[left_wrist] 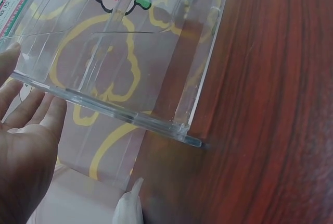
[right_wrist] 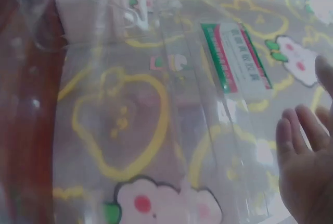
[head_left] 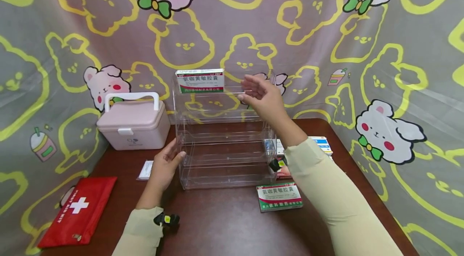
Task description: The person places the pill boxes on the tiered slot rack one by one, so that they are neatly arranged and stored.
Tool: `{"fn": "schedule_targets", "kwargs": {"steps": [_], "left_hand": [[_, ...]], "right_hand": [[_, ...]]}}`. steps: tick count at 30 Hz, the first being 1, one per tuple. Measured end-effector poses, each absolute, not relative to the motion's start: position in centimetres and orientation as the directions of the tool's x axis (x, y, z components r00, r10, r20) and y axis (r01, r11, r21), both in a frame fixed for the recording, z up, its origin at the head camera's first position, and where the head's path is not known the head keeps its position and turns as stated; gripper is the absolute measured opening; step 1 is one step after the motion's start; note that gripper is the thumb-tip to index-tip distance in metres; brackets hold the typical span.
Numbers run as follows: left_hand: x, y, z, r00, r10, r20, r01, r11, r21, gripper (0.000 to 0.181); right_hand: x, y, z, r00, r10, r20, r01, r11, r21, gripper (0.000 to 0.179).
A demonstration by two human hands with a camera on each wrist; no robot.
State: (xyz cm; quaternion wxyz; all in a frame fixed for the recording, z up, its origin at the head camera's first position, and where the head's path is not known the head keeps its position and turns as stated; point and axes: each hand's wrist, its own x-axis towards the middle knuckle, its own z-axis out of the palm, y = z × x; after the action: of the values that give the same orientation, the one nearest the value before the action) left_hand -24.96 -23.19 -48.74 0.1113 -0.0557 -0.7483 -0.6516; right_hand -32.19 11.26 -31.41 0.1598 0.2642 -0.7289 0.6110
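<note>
A clear plastic tiered display rack (head_left: pixel 224 159) stands upright on the table. My left hand (head_left: pixel 164 167) holds its left side edge, the thumb at the front and the fingers along the outer side, as the left wrist view also shows the hand (left_wrist: pixel 26 146). On the top tier, at the left, stands a white, green and red medicine box (head_left: pixel 201 81). My right hand (head_left: pixel 264 96) hovers at the top right of the rack, fingers loosely bent and nothing in them. In the right wrist view that hand (right_wrist: pixel 307 156) is apart from the medicine box (right_wrist: pixel 237 60).
A matching medicine box (head_left: pixel 280 197) lies before the rack's right corner. More boxes (head_left: pixel 320 145) lie behind my right forearm. At left are a pink lidded case (head_left: pixel 134 127), a small white packet (head_left: pixel 146 170) and a red first aid pouch (head_left: pixel 81 211). Patterned cloth (head_left: pixel 224 14) surrounds the table.
</note>
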Motion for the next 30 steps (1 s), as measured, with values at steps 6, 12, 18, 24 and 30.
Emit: {"fn": "schedule_targets", "kwargs": {"steps": [6,12,18,24,30], "left_hand": [[-25.0,-22.7,-48.9,-0.970,-0.067,0.234,0.223,0.139,0.965,0.064],[-24.8,-22.9,-48.7,-0.971,-0.075,0.229,0.216,0.148,0.965,0.064],[-24.4,-23.3,-48.6,-0.970,-0.072,0.231,0.217,0.156,0.964,0.063],[-24.5,-23.4,-48.6,-0.967,-0.078,0.242,0.226,0.165,0.960,0.063],[-24.7,-23.1,-48.4,-0.970,-0.070,0.235,0.223,0.146,0.964,0.063]], "right_hand": [[-27.7,17.0,-36.1,-0.781,-0.304,0.546,-0.598,0.107,-0.795,0.063],[-24.3,22.4,-40.6,-0.820,-0.403,0.407,-0.528,0.254,-0.811,0.053],[-22.5,26.2,-44.6,-0.853,-0.468,0.229,-0.419,0.355,-0.836,0.050],[-21.9,27.6,-47.8,-0.869,-0.482,0.108,-0.336,0.416,-0.845,0.058],[-21.5,28.7,-49.8,-0.866,-0.498,0.053,-0.322,0.473,-0.820,0.061]]}}
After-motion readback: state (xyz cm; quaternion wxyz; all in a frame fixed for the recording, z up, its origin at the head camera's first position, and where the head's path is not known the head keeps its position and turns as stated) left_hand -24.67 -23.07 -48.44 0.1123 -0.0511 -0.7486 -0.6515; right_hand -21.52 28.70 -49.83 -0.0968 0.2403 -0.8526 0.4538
